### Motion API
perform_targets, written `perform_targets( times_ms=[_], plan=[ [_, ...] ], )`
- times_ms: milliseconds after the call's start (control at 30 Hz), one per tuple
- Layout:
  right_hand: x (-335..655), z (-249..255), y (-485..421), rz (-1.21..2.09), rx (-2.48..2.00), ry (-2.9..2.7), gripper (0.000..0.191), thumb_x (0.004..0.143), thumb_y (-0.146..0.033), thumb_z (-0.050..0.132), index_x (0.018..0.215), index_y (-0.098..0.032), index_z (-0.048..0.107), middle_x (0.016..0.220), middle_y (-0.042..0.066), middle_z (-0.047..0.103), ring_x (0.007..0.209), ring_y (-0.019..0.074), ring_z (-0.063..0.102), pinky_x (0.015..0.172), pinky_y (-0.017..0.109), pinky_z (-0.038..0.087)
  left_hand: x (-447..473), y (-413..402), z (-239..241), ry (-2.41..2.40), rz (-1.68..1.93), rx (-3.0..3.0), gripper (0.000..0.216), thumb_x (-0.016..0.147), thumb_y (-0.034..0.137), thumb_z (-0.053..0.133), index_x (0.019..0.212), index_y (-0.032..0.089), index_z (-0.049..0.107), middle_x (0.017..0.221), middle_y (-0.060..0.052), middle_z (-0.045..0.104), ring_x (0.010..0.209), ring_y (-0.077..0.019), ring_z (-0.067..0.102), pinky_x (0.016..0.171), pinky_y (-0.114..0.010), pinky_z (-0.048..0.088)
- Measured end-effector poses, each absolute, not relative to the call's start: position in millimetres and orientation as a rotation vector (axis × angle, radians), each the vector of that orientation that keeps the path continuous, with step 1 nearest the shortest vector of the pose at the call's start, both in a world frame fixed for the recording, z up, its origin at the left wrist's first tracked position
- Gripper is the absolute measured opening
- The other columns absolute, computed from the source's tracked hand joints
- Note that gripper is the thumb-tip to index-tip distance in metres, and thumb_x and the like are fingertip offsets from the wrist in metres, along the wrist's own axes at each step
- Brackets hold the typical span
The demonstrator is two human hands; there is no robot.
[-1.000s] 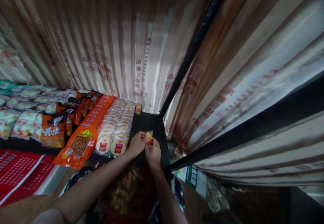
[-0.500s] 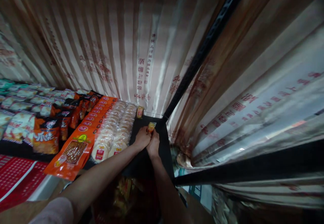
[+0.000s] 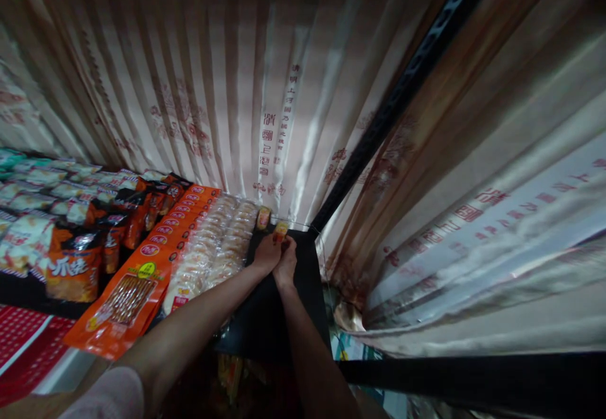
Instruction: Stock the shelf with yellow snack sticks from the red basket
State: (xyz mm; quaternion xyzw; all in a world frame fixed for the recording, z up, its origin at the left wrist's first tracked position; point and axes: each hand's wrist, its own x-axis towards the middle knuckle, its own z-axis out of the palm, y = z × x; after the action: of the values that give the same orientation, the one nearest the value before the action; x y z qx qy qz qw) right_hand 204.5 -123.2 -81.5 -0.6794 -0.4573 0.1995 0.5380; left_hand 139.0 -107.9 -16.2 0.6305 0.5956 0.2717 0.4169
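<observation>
Over the black shelf (image 3: 303,293), both hands' (image 3: 277,256) grip pinches a small packet (image 3: 281,230).

Clear cracker packs (image 3: 215,248) lie in rows on a black shelf (image 3: 313,293), orange packs (image 3: 142,267) just left of them, snack bags (image 3: 28,242) further left. Striped sheeting (image 3: 213,91) hangs behind, a black post (image 3: 402,91) slanting up at right

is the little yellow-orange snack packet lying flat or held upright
Held upright: left hand and right hand pinch the small yellow-orange snack packet by its lower end over the black shelf.
</observation>
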Motion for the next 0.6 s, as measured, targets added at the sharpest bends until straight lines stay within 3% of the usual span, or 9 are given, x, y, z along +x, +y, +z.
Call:
perform_targets(
  times_ms=[100,267,600],
  plan=[
    [205.8,-84.2,-115.2,0.446,-1.621,-1.126,0.034,0.078,-0.03,0.048,0.109,-0.015,0.047,0.094,0.009,0.063,0.082,0.0179,0.061,0.074,0.03,0.048,139.6,-101.9,-17.0,1.488,0.687,1.587,0.033,0.087,0.017,0.036,0.11,0.011,0.059,0.115,-0.013,0.061,0.106,-0.02,0.057,0.093,-0.03,0.041],
    [209.1,-90.0,-98.7,0.293,-1.641,-1.261,0.027,0.077,-0.02,0.043,0.099,-0.014,0.055,0.097,0.01,0.062,0.094,0.0187,0.057,0.086,0.033,0.045,140.5,-89.9,-17.2,1.482,0.705,1.579,0.034,0.085,0.015,0.038,0.113,0.01,0.057,0.118,-0.013,0.06,0.112,-0.0176,0.054,0.098,-0.028,0.038],
    [208.8,-106.4,-90.5,0.256,-1.653,-1.412,0.045,0.081,-0.017,0.039,0.123,-0.012,0.052,0.129,0.012,0.052,0.12,0.0188,0.046,0.101,0.036,0.037,139.1,-83.2,-21.7,1.48,0.707,1.578,0.034,0.084,0.013,0.038,0.111,0.006,0.059,0.116,-0.017,0.06,0.109,-0.0231,0.055,0.098,-0.034,0.039]
  ],
)
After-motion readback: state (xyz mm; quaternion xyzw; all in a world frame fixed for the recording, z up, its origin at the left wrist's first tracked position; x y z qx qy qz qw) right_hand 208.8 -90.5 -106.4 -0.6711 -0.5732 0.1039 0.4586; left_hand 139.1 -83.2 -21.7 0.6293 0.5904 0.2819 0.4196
